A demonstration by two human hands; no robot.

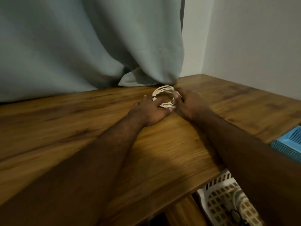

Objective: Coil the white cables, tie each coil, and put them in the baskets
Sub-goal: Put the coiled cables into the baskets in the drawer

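Cable coil (164,97) lies near the tabletop's (65,121) far edge, already wound w/ a dark tie on its left. Our left hand (150,110) and right hand (189,104) pinch its two sides, fingers curled on it. Left to do, we reckon: lift it into white basket (218,193) or blue basket (291,141).

We see white cable coil (164,95): several loops, flat on wooden table (81,128), near far edge, toward far right corner. We note dark band round loops on coil's left side; pale wrap on near side. Blue basket (293,141): perforated walls, at table's right edge, partly in view. White basket (228,198): lattice walls, below table's near right corner; contents unclear.
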